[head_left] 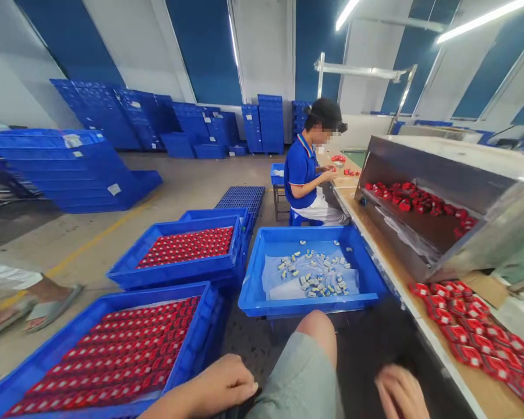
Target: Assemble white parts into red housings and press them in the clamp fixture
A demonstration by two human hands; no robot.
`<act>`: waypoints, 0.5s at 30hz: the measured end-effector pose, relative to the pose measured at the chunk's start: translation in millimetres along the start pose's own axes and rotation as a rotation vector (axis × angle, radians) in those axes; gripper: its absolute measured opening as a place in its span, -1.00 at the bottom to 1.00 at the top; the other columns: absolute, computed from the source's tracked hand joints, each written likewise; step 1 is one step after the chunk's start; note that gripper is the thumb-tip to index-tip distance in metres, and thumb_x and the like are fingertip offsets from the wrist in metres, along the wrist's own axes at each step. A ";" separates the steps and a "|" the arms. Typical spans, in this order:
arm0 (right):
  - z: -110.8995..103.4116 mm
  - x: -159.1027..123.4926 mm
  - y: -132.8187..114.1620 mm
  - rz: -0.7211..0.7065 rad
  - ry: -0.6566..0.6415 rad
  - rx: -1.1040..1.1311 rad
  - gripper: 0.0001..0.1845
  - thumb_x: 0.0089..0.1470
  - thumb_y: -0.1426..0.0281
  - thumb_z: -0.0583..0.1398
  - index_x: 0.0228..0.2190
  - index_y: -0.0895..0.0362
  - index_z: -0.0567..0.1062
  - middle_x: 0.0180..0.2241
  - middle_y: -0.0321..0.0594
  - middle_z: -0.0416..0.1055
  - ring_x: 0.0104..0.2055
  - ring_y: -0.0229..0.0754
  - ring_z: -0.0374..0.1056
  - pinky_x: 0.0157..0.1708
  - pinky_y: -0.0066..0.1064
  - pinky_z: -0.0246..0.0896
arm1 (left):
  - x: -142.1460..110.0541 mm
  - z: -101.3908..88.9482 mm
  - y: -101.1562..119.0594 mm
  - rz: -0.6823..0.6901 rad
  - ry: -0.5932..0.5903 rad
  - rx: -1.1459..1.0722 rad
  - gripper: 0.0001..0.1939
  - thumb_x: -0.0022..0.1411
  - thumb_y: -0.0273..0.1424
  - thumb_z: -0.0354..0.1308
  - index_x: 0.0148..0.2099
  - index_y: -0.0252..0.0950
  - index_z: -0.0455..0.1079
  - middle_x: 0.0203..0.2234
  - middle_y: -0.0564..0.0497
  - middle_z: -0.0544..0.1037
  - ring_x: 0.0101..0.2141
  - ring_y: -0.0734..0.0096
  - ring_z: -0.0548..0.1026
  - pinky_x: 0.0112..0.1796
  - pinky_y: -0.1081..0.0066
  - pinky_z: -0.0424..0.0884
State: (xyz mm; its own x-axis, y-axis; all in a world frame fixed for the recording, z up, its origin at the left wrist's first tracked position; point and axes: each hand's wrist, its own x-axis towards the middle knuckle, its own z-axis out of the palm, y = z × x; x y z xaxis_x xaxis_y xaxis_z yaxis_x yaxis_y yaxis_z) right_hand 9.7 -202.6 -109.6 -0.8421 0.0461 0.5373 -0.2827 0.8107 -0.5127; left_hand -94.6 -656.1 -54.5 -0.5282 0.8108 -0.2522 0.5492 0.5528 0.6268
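My left hand (229, 379) is at the bottom, left of my knee, by the grey shorts (299, 378). Its fingers are curled and the thumb lies along them; a dark shape shows below, and I cannot make out whether the hand holds it. My right hand (402, 391) is low at the lower right, beside the workbench edge, smeared by motion and partly cut off by the frame. Nearest to it on the bench lie rows of red-cased parts (475, 331). Beyond my knee stands a blue tray (253, 291) with small white-and-yellow pieces (323, 279) on a plastic sheet.
Blue crates (157, 279) filled with rows of red parts stand at left. A co-worker (308, 174) sits at the bench (402, 262) handling small red parts. A metal-sided box (445, 169) holds more red parts. Another person's leg (39, 297) is at far left.
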 end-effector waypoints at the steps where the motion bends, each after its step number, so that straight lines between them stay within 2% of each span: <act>1: 16.7 17.6 -0.7 -0.015 -0.051 0.012 -0.85 0.33 0.20 0.17 -0.16 -0.15 0.55 -0.13 -0.16 0.51 -0.07 0.07 0.47 -0.12 -0.04 0.44 | -1.5 -4.5 -10.0 -0.028 0.046 0.100 -0.50 0.43 -0.16 0.00 -0.54 -0.30 0.21 -0.70 0.14 0.19 -0.61 0.53 0.14 -0.47 0.42 0.05; 3: 46.9 70.2 5.4 0.002 -0.181 -0.026 -0.79 0.35 0.25 0.11 -0.22 -0.02 0.55 -0.15 -0.12 0.50 -0.06 0.05 0.45 -0.02 -0.05 0.36 | 5.1 -19.1 -26.3 -0.043 0.119 0.254 -0.56 0.42 -0.17 0.03 -0.49 -0.28 0.26 -0.66 0.11 0.29 -0.57 0.49 0.24 -0.44 0.41 0.07; 5: 74.5 133.8 20.6 0.047 -0.349 -0.129 -0.72 0.38 0.27 0.06 -0.24 0.07 0.54 -0.15 -0.08 0.48 -0.04 0.03 0.43 0.02 -0.11 0.30 | 28.8 -40.8 -36.1 -0.031 0.203 0.324 -0.59 0.44 -0.15 0.00 -0.41 -0.25 0.33 -0.56 0.07 0.42 -0.48 0.42 0.37 -0.39 0.41 0.14; 6: 87.8 163.8 30.2 0.107 -0.443 -0.198 -0.72 0.38 0.31 0.05 -0.20 0.09 0.54 -0.13 -0.06 0.48 -0.01 0.02 0.42 0.05 -0.15 0.27 | 48.4 -53.4 -38.9 -0.028 0.250 0.337 -0.60 0.46 -0.13 -0.03 -0.37 -0.24 0.37 -0.50 0.05 0.47 -0.41 0.39 0.43 -0.36 0.41 0.18; 8: 112.5 210.6 50.7 0.273 -0.716 -0.368 -0.75 0.31 0.38 0.10 -0.09 0.14 0.54 -0.05 -0.01 0.45 0.04 0.04 0.41 0.07 -0.21 0.23 | 102.0 -77.8 -42.9 -0.046 0.321 0.343 -0.61 0.49 -0.13 -0.08 -0.26 -0.22 0.43 -0.36 0.01 0.54 -0.28 0.33 0.49 -0.29 0.40 0.26; 9: 123.5 225.6 60.4 0.332 -0.839 -0.419 -0.68 0.25 0.41 0.16 0.02 0.14 0.50 0.01 0.02 0.42 0.06 0.06 0.41 0.06 -0.23 0.23 | 134.4 -87.4 -45.2 -0.040 0.324 0.353 -0.65 0.48 -0.13 -0.06 -0.16 -0.20 0.45 -0.28 -0.01 0.56 -0.20 0.29 0.51 -0.24 0.39 0.30; 11: 141.8 240.0 76.6 0.392 -0.995 -0.460 -0.37 0.10 0.43 0.28 0.21 0.11 0.36 0.13 0.07 0.33 0.05 0.09 0.43 0.01 -0.24 0.25 | 202.2 -96.8 -51.7 -0.030 0.245 0.423 -0.70 0.40 -0.13 0.09 0.01 -0.17 0.47 -0.14 -0.07 0.55 -0.09 0.16 0.50 -0.19 0.34 0.36; 13: 155.5 240.3 87.3 0.408 -1.066 -0.453 -0.09 0.00 0.37 0.37 0.33 0.06 0.19 0.18 0.11 0.25 0.01 0.12 0.45 -0.05 -0.24 0.26 | 261.9 -92.0 -61.0 0.028 0.075 0.477 -0.52 0.25 -0.10 0.27 0.18 -0.09 0.43 0.00 -0.13 0.50 -0.04 0.03 0.49 -0.16 0.27 0.39; 15: 165.6 235.3 92.1 0.440 -1.141 -0.446 0.06 -0.06 0.21 0.42 0.37 0.03 0.10 0.20 0.14 0.21 0.00 0.14 0.46 -0.09 -0.24 0.27 | 302.9 -77.6 -72.1 0.124 -0.066 0.483 -0.31 0.12 -0.03 0.35 0.27 -0.01 0.37 0.20 -0.17 0.39 0.05 -0.12 0.43 -0.12 0.17 0.41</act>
State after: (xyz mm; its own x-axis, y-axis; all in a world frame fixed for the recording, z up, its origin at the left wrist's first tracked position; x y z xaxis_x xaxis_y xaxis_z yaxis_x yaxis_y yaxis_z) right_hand -290.5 -213.7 -141.3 -0.7998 0.0153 -0.6000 0.1056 0.9877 -0.1156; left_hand -344.5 -465.3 -118.8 -0.4067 0.8776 -0.2538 0.8503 0.4652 0.2462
